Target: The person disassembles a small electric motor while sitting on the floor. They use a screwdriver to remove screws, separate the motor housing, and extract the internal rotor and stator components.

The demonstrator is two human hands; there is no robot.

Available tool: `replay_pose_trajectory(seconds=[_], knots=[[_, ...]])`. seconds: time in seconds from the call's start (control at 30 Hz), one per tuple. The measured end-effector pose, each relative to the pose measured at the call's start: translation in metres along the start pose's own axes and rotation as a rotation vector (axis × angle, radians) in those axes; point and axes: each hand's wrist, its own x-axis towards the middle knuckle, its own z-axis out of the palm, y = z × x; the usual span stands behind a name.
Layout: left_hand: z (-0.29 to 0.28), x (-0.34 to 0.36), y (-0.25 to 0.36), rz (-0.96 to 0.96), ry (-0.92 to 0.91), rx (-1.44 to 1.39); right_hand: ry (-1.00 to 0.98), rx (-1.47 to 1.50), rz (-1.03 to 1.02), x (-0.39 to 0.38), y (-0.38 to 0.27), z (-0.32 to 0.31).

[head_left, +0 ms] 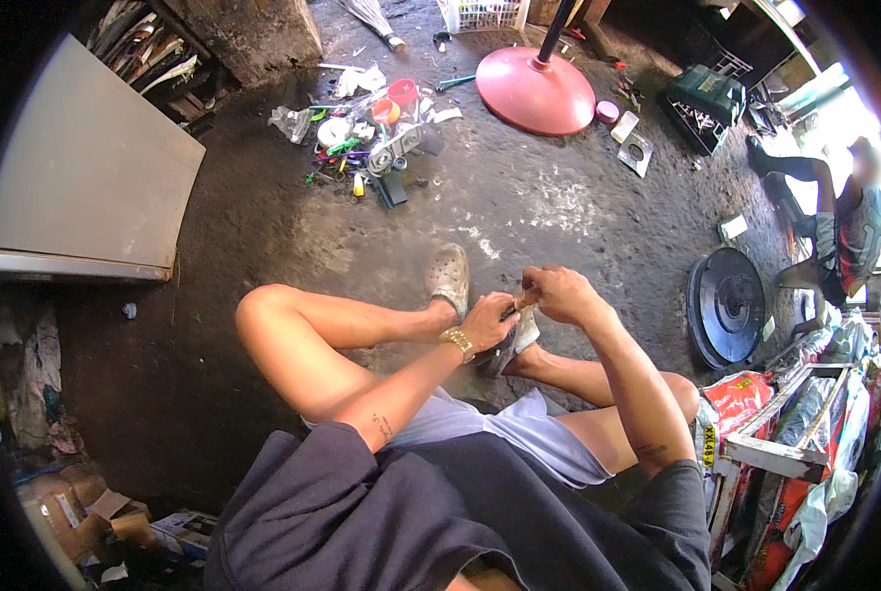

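Above my feet, my left hand [488, 321] and my right hand [564, 295] meet, almost touching, with fingers closed. A small, narrow brownish piece seems to run between their fingertips, with a dark bit by the left fingers; its kind is too small to make out. A gold-coloured band circles my left wrist. Below the hands, a dark shape lies near a pale clog [526, 329], mostly hidden by my hands and leg. The other beige clog [448, 277] rests on the floor to the left.
Ahead lies a pile of small plastic odds and ends [366, 133], near a round red stand base [536, 91]. A round black lid-like disc [733, 303] lies right, before another seated person [844, 222]. A grey cabinet [96, 158] stands left; a metal frame [775, 455] stands close right.
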Motion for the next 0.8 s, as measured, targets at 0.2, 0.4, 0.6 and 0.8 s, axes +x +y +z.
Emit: replay_pose_trajectory(seconds=[0.2, 0.4, 0.6, 0.8], knots=[[-0.009, 0.005, 0.005, -0.357, -0.195, 0.009, -0.069, 0.040, 0.241, 0.016, 0.006, 0.002], [-0.009, 0.005, 0.004, -0.240, -0.201, -0.062, -0.113, -0.056, -0.001, 0.021, 0.009, -0.003], [-0.009, 0.006, 0.008, -0.263, -0.123, -0.042, -0.078, -0.071, 0.052, 0.020, 0.005, -0.002], [-0.004, 0.005, 0.003, -0.338, -0.116, -0.123, -0.094, -0.024, 0.128, 0.022, 0.004, -0.010]])
